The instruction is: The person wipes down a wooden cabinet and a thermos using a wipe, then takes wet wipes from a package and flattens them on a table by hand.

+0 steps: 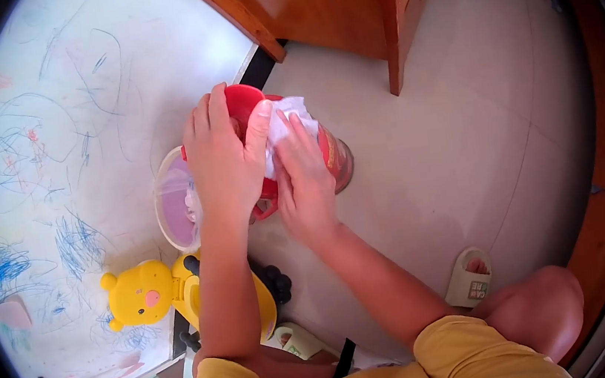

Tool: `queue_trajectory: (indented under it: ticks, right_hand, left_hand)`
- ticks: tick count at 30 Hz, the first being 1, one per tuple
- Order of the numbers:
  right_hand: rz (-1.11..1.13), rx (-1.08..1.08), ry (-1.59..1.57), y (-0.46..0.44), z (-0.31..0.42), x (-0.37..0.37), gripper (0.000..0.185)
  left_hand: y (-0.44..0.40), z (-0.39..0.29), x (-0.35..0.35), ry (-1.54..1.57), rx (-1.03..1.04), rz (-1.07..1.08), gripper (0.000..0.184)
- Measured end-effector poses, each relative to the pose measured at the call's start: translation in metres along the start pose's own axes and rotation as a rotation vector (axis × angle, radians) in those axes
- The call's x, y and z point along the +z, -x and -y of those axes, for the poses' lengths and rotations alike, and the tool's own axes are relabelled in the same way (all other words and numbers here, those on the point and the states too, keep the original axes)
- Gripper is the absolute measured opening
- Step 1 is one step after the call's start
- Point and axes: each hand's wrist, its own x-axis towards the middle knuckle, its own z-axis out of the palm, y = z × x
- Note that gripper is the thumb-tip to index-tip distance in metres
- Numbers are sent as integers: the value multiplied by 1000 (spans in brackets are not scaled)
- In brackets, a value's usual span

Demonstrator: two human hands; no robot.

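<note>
A red plastic container [327, 145] with a handle and a see-through lower part is tilted between my hands. My left hand [224, 157] grips its raised red lid or rim [244, 100], fingers over the far side and thumb on the near side. A crumpled white tissue [292, 108] lies against the red surface. My right hand [305, 177] has hold of the tissue and presses it there, fingers pointing away from me. My left hand hides part of the container's opening, so what is inside cannot be made out.
A lined waste bin [162, 205] stands left of my forearm, against the scribbled wall [86, 124]. A yellow bear-headed ride-on toy [143, 293] is below it. Wooden furniture [320, 15] stands ahead. My feet wear pale slippers [469, 274] on the tiled floor [419, 168].
</note>
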Motion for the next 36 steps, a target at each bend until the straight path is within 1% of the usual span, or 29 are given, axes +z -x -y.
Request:
queue_trajectory:
  ticks: [2,3,4,6,7,8,9,10,12,13,14,15,17,18,20,21,22,24,25,27,31,33,34,36]
  right_hand:
    - [23,59,-46,-22,-1,2,19]
    - [-14,-11,-37,-36,-4,5,14]
    - [-18,-12,-38,-41,-2,1,14]
    - [210,333,-282,-52,6,-10,13]
    - [131,257,-233,-45,8,-7,13]
    - [130,257,-234,-36,15,-6,13]
    - [85,367,-329,-26,25,-4,15]
    - [42,477,-423,-15,35,0,18]
    - [44,440,-404,6,41,10,27]
    - [50,426,-417,14,42,13,31]
    - [56,411,-430,22,43,15,36]
    - [13,339,-402,20,42,16,36]
    - [-52,175,-338,9,35,16,38]
    - [-50,178,-335,-6,26,13,38]
    - [272,239,-375,-29,10,4,36]
    - [300,274,-341,-33,11,2,30]
    - [298,276,-339,-26,13,4,30]
    - [-14,68,-120,4,17,13,23]
    - [-9,71,-116,22,17,15,23]
    - [-42,-40,76,52,16,18,33]
    - [25,-102,96,60,4,9,32]
    - [42,-106,151,44,-3,7,18]
    - [66,-80,162,31,-6,3,16]
    - [103,-55,162,5,-12,-8,14]
  left_hand:
    - [0,9,4,-1,18,-25,55]
    - [0,12,6,2,36,-54,53]
    - [1,12,5,0,39,-56,53]
    - [4,13,1,63,108,-31,50]
    - [5,16,0,61,111,-32,50]
    - [6,20,-2,82,159,-13,49]
    - [8,24,-4,104,205,7,47]
    - [8,29,-9,102,202,8,47]
    - [8,36,-19,210,272,84,47]
    - [10,39,-22,209,273,83,47]
    - [13,42,-25,247,348,88,47]
    - [14,45,-27,285,421,94,47]
    - [13,45,-27,304,416,94,48]
    - [14,44,-26,324,417,88,49]
    - [16,40,-24,314,394,83,49]
    - [17,39,-24,298,368,77,49]
    - [17,38,-24,301,370,80,49]
    - [16,39,-22,278,370,51,48]
    - [16,39,-22,282,365,52,48]
    - [18,38,-20,310,350,15,45]
    - [19,36,-22,310,294,38,49]
    - [14,31,-27,329,310,116,60]
    - [13,31,-26,321,296,117,60]
    - [9,30,-21,206,363,86,72]
